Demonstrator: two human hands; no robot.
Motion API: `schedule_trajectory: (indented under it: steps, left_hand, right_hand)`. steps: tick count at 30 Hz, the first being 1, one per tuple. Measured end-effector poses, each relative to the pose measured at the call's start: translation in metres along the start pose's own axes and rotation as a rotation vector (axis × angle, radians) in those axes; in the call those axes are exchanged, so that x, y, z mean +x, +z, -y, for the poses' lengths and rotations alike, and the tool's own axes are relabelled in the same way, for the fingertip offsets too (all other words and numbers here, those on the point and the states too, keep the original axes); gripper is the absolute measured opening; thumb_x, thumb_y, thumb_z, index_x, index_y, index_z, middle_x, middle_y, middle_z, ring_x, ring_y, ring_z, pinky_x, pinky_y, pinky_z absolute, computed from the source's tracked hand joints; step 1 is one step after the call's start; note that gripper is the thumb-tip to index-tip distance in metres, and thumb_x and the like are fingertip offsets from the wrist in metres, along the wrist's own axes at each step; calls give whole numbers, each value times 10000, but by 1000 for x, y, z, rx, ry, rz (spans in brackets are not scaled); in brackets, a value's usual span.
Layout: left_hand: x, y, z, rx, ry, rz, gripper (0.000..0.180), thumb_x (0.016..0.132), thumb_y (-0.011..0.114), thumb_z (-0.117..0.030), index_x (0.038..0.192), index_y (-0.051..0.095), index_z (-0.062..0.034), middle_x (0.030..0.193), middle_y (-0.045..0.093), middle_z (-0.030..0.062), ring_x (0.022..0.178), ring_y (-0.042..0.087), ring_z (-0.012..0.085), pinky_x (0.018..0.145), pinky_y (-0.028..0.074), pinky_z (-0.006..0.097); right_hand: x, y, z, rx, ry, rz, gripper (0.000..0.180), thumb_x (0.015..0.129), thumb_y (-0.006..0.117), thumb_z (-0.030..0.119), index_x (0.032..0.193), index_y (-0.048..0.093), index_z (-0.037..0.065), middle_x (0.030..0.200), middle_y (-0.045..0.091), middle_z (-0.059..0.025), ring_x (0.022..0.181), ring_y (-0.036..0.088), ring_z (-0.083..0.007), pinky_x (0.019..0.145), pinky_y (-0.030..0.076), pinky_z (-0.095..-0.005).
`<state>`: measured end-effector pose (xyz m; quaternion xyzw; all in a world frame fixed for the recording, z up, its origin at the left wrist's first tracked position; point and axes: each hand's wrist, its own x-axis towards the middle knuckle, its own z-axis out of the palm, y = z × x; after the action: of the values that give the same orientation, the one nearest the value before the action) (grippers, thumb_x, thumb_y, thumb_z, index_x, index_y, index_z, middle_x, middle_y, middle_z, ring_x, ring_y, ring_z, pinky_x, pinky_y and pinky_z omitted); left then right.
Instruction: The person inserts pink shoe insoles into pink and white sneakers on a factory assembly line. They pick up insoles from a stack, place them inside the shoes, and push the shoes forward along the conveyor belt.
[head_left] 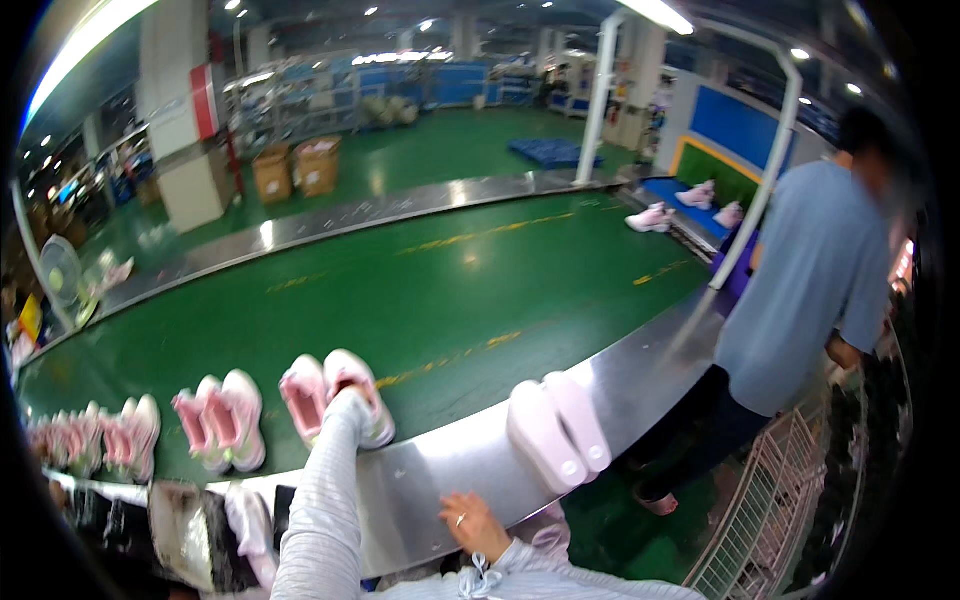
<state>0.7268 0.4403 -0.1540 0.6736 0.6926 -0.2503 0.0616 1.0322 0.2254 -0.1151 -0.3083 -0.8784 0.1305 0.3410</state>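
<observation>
A green conveyor belt (pixel 450 290) curves past me inside a steel rim (pixel 430 480). My left hand (pixel 352 403), mostly hidden in a grey striped sleeve, reaches onto a pair of pink and white shoes (pixel 310 392) at the belt's near edge and touches the right shoe. Whether it grips the shoe is unclear. My right hand (pixel 470 522), wearing a ring, rests flat on the steel rim with fingers apart and nothing in it. Another pale pair of shoes (pixel 556 432) lies soles up on the rim to its right.
More pink pairs (pixel 225 420) (pixel 135 435) line the belt to the left. A person in a blue shirt (pixel 815 280) stands at the right by a wire cart (pixel 770 500). Far pairs of shoes (pixel 652 216), cardboard boxes (pixel 300 165) and a fan (pixel 60 270) lie beyond.
</observation>
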Motion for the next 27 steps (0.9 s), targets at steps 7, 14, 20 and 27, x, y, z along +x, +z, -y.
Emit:
schedule_trajectory:
  steps: [7, 14, 20, 27]
  left_hand:
    - [-2, 1, 0, 99, 121, 223, 339, 744, 389, -300, 954, 571, -105, 989, 562, 41, 981, 482, 210, 787, 442, 365]
    - [-37, -6, 38, 28, 80, 242, 326, 749, 403, -290, 959, 568, -102, 978, 563, 43, 958, 489, 208, 774, 444, 359]
    - [-35, -10, 50, 5, 73, 239, 315, 754, 415, -282, 963, 565, -100, 970, 563, 44, 938, 495, 206, 763, 445, 353]
    - [-38, -3, 52, -27, 59, 233, 303, 760, 429, -272, 968, 562, -97, 959, 564, 46, 914, 502, 204, 750, 446, 346]
  right_hand:
    - [-20, 6, 2, 94, 207, -102, 151, 772, 497, 83, 879, 598, 49, 980, 579, -99, 927, 548, -259, 850, 415, -386]
    - [-24, 51, -7, 264, 306, -145, 212, 799, 423, 82, 882, 608, 22, 915, 576, -164, 851, 551, -289, 777, 431, -392]
    - [-21, 53, -5, 181, 292, -117, 218, 793, 429, 100, 888, 606, 14, 897, 580, -172, 852, 550, -303, 770, 432, -396]
    - [-16, 29, 2, 232, 309, -26, 261, 812, 440, 168, 971, 583, 18, 965, 576, -161, 894, 543, -310, 789, 422, -396]
